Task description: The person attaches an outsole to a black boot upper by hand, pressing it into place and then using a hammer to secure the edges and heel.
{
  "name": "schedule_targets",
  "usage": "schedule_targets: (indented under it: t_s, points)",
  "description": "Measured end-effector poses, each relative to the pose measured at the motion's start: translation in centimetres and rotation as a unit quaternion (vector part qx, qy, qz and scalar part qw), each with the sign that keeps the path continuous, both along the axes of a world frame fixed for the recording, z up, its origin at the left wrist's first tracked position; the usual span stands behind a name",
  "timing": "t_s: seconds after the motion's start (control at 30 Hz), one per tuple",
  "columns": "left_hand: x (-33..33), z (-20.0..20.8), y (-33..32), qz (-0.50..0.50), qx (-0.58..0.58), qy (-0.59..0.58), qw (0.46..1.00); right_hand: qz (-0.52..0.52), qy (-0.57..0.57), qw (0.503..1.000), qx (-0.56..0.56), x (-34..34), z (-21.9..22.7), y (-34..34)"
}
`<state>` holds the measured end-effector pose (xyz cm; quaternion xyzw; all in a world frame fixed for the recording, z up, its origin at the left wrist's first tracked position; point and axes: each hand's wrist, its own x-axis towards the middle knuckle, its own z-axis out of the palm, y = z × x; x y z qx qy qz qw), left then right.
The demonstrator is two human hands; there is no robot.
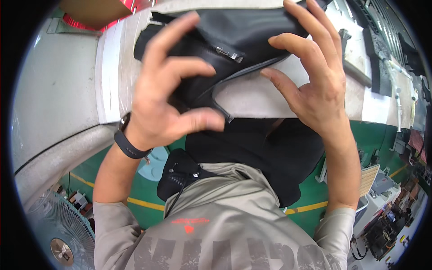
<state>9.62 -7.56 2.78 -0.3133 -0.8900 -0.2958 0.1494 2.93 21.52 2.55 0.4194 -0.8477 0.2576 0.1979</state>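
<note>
A black leather piece (252, 29) with a zip lies on the pale worktop in front of me; its exact kind is unclear. A silver zip puller (229, 54) sits near its middle, and a dark edge curves down toward the worktop's front. Over the left part of the leather is my left hand (155, 101), slightly blurred, its fingers and thumb apart and nothing between them. My right hand (321, 83) is spread by the leather's right end, thumb away from the fingers. Whether its fingertips touch the leather cannot be made out.
The pale worktop (252, 99) ends just before my body. At the upper left is a red-edged container (90, 20). A dark metal bar (357, 65) lies right of my right hand. A fan (63, 236) stands low on the left, near a light blue stool (154, 166).
</note>
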Motion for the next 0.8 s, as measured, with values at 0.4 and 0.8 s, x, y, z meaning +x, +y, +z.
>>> schedule_targets:
  t_s: [0.4, 0.8]
  points:
    - [-0.2, 2.4, 5.3, 0.123, -0.016, -0.069, 0.99, 0.031, 0.148, 0.988, -0.034, -0.3, -1.9, -1.4]
    - [-0.9, 3.3, 6.8, 0.127, 0.006, -0.084, 0.988, 0.048, 0.044, 0.996, -0.056, 0.8, 0.4, -0.9]
